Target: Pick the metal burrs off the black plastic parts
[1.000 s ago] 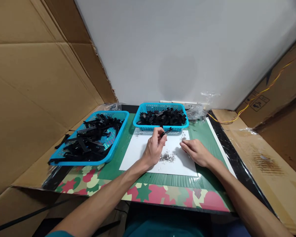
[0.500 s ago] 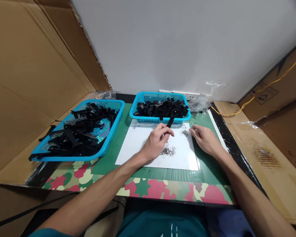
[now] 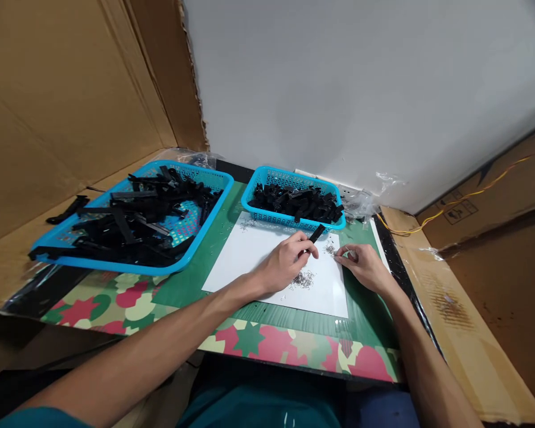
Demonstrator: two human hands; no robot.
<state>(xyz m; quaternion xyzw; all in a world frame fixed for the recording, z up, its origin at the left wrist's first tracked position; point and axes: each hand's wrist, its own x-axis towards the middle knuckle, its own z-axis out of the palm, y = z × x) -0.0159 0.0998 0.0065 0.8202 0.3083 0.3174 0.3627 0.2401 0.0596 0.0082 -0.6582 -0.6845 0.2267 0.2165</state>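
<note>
My left hand (image 3: pixel 288 263) is closed on a black plastic strip (image 3: pixel 316 233), whose far end sticks out toward the back basket. Below its fingers lies a pile of tiny metal pieces (image 3: pixel 304 279) on the white sheet (image 3: pixel 236 255); they look like small springs or clips. My right hand (image 3: pixel 363 266) hovers at the sheet's right edge with thumb and forefinger pinched, beside a smaller heap of the same metal bits (image 3: pixel 330 249). Whatever is between those fingertips is too small to make out.
A blue basket (image 3: pixel 289 221) of short black parts stands at the back. On the left, a larger blue basket (image 3: pixel 191 255) holds long black pieces. Cardboard (image 3: pixel 62 89) walls the left side; a yellow wire (image 3: pixel 428 221) runs along the right. Clear plastic wrap (image 3: pixel 359 205) lies behind.
The view has turned and tilted slightly. My right hand has come closer to the small metal heap, its fingers pinched. My left hand still grips the black strip.
</note>
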